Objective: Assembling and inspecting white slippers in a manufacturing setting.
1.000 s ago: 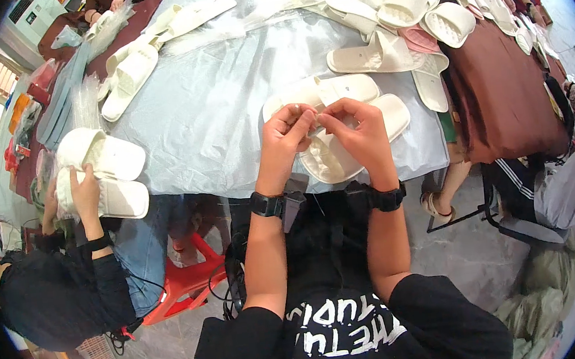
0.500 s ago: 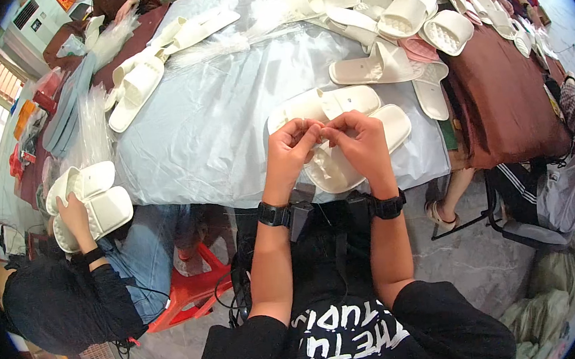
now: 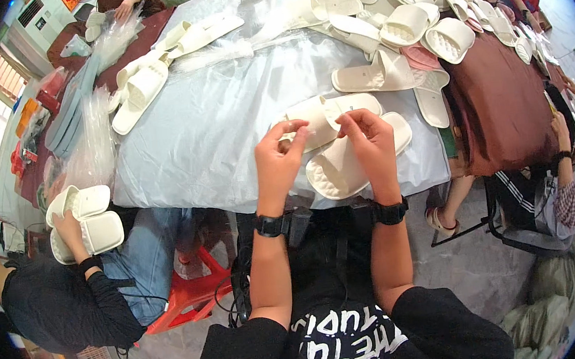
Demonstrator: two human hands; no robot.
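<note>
My left hand (image 3: 280,158) hovers over the left end of a pair of cream slippers, thumb and forefinger pinched. To its right, my right hand (image 3: 372,144) has its fingertips drawn together too. A gap separates the hands, and anything tiny in either pinch is too small to make out. Beneath them lie the far slipper (image 3: 322,132) and the near slipper (image 3: 333,170), side by side on the pale blue sheet (image 3: 193,147). My right hand partly covers both slippers.
More cream slippers (image 3: 406,23) are heaped at the back right, beside a brown cover (image 3: 503,101). Another pair (image 3: 140,93) and clear plastic bags (image 3: 95,133) lie left. A co-worker's hand (image 3: 68,230) holds slippers at lower left, near a red stool (image 3: 191,291).
My hands, together at the fingertips before, have drawn apart, the left moving left and the right slightly right. At far right, a co-worker's arms have come into view.
</note>
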